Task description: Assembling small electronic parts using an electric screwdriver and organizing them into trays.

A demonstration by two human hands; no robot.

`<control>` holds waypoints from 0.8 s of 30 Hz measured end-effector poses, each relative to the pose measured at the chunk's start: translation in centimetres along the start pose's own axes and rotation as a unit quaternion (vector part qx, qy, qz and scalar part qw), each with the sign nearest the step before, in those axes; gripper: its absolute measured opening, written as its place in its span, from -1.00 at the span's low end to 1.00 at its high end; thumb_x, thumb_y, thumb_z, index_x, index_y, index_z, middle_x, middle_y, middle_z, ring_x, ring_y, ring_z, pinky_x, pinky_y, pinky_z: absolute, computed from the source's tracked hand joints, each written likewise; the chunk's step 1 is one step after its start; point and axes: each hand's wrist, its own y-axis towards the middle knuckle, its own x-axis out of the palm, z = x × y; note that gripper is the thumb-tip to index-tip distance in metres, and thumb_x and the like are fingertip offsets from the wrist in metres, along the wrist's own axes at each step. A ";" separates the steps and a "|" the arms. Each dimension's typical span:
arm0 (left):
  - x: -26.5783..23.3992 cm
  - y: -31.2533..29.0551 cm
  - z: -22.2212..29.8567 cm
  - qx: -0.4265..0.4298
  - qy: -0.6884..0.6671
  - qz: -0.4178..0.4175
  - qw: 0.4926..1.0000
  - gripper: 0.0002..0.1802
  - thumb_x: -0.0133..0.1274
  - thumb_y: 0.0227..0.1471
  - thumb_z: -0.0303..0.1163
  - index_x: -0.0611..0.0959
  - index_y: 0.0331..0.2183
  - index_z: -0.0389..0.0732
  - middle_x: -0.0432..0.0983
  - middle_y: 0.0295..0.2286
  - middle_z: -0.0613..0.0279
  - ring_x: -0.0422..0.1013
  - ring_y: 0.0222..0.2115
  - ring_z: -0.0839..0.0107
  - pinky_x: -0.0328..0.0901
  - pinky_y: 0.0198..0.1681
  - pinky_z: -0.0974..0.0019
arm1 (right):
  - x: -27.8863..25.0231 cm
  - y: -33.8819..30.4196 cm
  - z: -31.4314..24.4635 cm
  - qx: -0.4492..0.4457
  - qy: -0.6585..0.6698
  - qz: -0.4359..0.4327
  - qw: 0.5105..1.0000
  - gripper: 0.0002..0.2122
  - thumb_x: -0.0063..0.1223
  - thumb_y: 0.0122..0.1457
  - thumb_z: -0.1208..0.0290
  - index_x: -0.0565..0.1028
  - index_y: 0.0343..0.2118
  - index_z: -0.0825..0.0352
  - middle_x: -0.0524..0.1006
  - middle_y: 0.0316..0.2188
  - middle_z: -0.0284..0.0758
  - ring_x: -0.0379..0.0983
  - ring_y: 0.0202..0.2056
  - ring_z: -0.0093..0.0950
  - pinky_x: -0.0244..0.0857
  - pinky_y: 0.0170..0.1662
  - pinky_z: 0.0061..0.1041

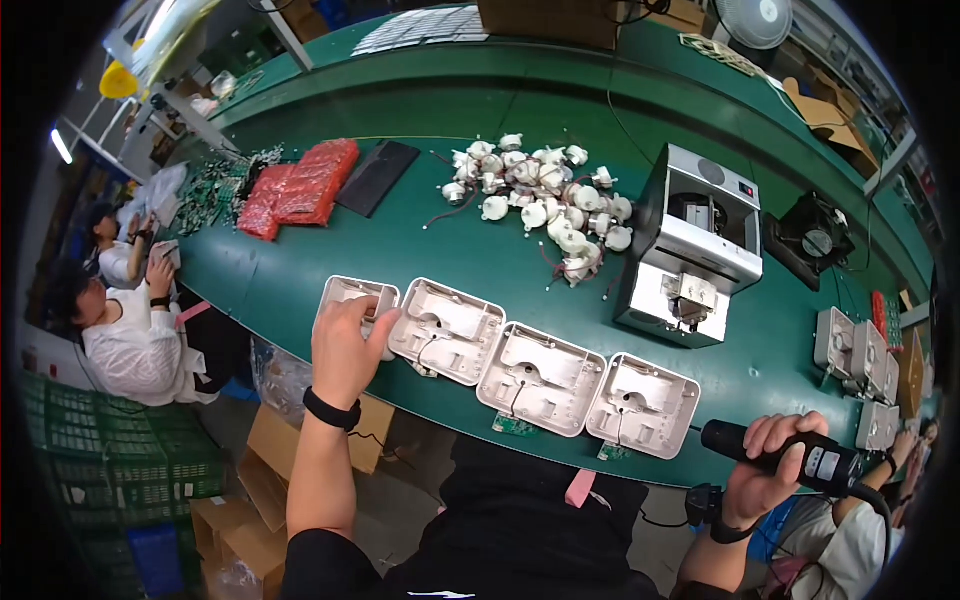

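Observation:
Four-sided white plastic housings stand in a slanting row along the near edge of the bench, open side up. My left hand (345, 345) is on the leftmost housing (345, 288), its fingers bent over the near wall and thumb toward the neighbouring housing (449, 332); the fingertips are partly hidden. Farther right are a third housing (560, 372) and a fourth housing (655, 392), with dark wires inside and small green circuit boards (514, 425) at their near edges. In my right hand (770, 470) is a black electric screwdriver (820, 462), its bit pointing left toward the fourth housing.
Beyond the row lie a pile of white motor-like parts (540, 190), red bubble-wrap packs (305, 188) and a black pad (377, 178). A grey-black machine (695, 240) stands right, a black fan (812, 238) beside it. Co-workers sit at both sides; cartons (265, 460) are lower left.

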 end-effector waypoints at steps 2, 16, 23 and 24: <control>0.3 -0.2 0.5 0.013 -0.006 -0.001 1.000 -0.64 0.28 -0.02 -0.24 0.67 -0.29 -0.34 0.60 -0.40 0.00 0.48 -0.37 0.05 0.37 -0.28 0.08 | -0.1 0.0 -0.1 -0.001 -0.009 0.006 1.000 -0.63 0.15 0.18 0.21 0.27 -0.11 0.28 0.31 -0.56 -0.41 0.21 -0.65 -0.57 0.16 -0.52 -0.54; 0.1 1.6 0.4 -0.034 -0.070 -0.036 0.996 -0.77 0.09 0.11 -0.46 0.65 -0.19 -0.35 0.59 -0.33 -0.06 0.52 -0.37 -0.01 0.38 -0.27 0.12 | 0.2 0.8 0.3 -0.007 -0.004 -0.012 1.000 -0.62 0.17 0.17 0.21 0.26 -0.11 0.27 0.33 -0.55 -0.41 0.25 -0.64 -0.57 0.18 -0.52 -0.55; 0.4 1.1 1.1 -0.038 -0.087 -0.048 0.994 -0.75 0.11 0.10 -0.47 0.63 -0.17 -0.36 0.59 -0.34 -0.04 0.53 -0.39 0.04 0.38 -0.30 0.13 | 0.2 0.7 0.1 -0.005 0.001 -0.007 1.000 -0.61 0.18 0.15 0.22 0.25 -0.11 0.27 0.33 -0.54 -0.40 0.25 -0.63 -0.56 0.20 -0.51 -0.54; 0.5 1.0 1.3 -0.044 -0.094 -0.048 0.993 -0.75 0.11 0.09 -0.47 0.63 -0.17 -0.37 0.59 -0.34 -0.04 0.53 -0.39 0.05 0.38 -0.30 0.13 | 0.2 0.8 0.1 -0.007 0.008 -0.010 1.000 -0.61 0.19 0.15 0.23 0.24 -0.11 0.27 0.33 -0.54 -0.40 0.26 -0.62 -0.56 0.20 -0.50 -0.53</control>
